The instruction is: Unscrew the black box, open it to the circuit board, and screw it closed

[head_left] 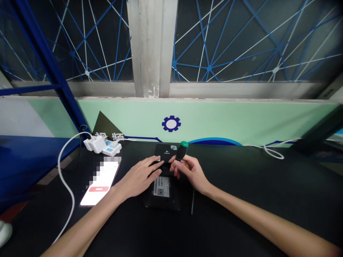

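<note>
A black device lies on the table in front of me, with a far panel (pixel 164 150) bearing white print and a nearer part (pixel 171 200) carrying a white barcode label (pixel 161 186). My left hand (pixel 143 175) rests with fingers stretched out, its fingertips over the device's far panel. In my right hand (pixel 190 171) a screwdriver (pixel 181 151) with a black handle and green end cap is pinched, handle up and leaning slightly right. Its tip is hidden by the fingers. Just below that hand a thin metal rod (pixel 192 202) lies on the table.
A lit phone (pixel 103 182) lies to the left, near my left forearm. Behind it a white plug and power strip (pixel 112 147) feed a white cable (pixel 69 185) curving toward me. A green wall (pixel 134 117) borders the table's back. Another white cable (pixel 273 153) lies at the right rear.
</note>
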Motion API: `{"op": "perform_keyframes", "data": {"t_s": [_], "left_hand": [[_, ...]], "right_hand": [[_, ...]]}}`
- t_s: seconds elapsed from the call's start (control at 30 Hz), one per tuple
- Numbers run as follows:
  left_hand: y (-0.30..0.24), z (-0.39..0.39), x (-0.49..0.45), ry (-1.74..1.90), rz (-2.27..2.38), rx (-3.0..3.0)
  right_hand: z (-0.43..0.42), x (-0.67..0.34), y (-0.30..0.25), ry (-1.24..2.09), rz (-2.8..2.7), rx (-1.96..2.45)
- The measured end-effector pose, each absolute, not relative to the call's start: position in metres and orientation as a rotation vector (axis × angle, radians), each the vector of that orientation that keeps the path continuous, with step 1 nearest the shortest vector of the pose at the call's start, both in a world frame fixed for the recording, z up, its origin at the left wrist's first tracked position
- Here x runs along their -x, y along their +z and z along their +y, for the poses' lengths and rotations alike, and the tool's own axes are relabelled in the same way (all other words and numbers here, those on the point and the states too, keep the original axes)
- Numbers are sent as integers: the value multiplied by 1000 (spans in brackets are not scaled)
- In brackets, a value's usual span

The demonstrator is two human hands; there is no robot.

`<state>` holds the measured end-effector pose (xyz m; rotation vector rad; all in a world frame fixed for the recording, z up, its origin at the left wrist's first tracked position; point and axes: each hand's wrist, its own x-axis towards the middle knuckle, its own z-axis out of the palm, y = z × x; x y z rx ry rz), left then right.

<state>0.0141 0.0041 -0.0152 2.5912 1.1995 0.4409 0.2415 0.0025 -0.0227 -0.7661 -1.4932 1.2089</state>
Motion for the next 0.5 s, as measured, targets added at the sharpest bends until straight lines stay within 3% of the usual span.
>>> {"op": "perform_keyframes", "data": {"t_s": [0.5], "left_hand": [[-25, 10, -14, 467, 1203, -2594]], "right_hand": [[2, -241, -22, 1190, -1500, 759]]}}
